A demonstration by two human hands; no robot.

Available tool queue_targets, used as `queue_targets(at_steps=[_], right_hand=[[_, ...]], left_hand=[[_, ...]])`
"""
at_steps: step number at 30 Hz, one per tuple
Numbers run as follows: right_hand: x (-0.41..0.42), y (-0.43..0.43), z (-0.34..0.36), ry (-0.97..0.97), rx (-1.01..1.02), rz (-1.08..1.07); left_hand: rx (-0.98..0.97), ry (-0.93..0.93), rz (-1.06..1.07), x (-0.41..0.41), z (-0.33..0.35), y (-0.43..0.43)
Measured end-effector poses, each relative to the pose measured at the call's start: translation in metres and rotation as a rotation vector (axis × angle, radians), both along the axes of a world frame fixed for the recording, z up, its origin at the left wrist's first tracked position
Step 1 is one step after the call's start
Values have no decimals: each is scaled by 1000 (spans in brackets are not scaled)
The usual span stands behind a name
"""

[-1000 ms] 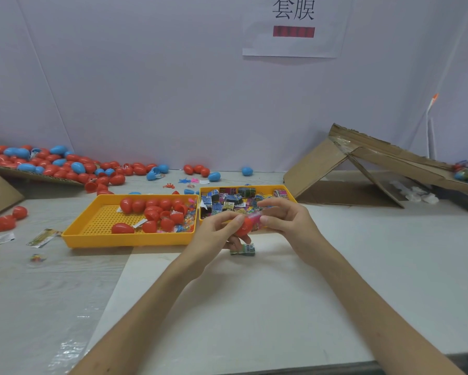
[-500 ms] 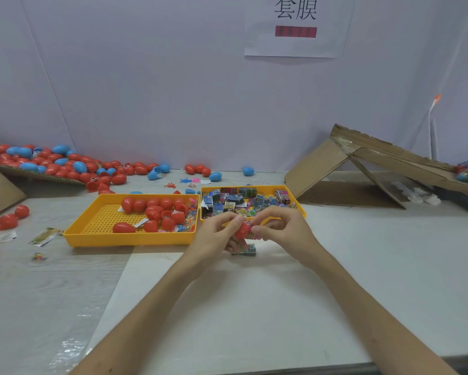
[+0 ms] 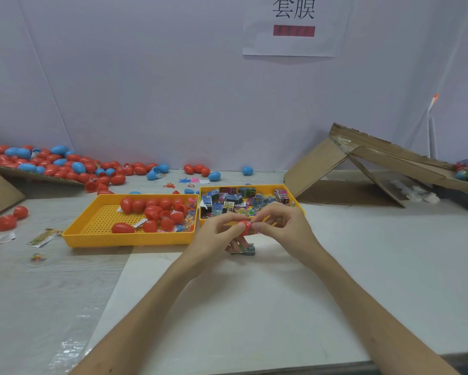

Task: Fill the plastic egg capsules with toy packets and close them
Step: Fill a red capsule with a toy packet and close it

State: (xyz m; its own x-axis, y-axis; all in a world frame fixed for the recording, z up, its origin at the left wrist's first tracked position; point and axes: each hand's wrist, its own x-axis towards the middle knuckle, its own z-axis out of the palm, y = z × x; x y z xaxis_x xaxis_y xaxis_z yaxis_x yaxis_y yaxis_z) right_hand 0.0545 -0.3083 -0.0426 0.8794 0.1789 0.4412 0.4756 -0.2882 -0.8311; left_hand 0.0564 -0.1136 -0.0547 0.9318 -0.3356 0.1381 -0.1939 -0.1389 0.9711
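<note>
At mid-frame, the left hand (image 3: 216, 234) grips a red egg capsule (image 3: 244, 228), fingers curled round it. The right hand (image 3: 282, 226) pinches a pink toy packet (image 3: 255, 229) at the capsule's mouth.

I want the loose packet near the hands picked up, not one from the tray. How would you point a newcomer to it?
Find the right yellow tray, heaped with packets. Just in front of its near rim, on the white table under the left hand, lies the loose packet. Unlike the heap, it lies alone and flat, outside the tray.
</note>
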Motion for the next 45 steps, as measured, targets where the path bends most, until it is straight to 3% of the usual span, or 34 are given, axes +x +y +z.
queue_targets(at_steps=[10, 20, 45], right_hand=[[3, 3, -6, 9, -34, -9], [2, 1, -5, 72, 0, 63], [2, 2, -9, 92, -7, 104]], left_hand=[[35, -41, 20, 0, -3, -1], [-92, 77, -36, -2, 0, 0], [-191, 227, -100, -9, 4, 0]])
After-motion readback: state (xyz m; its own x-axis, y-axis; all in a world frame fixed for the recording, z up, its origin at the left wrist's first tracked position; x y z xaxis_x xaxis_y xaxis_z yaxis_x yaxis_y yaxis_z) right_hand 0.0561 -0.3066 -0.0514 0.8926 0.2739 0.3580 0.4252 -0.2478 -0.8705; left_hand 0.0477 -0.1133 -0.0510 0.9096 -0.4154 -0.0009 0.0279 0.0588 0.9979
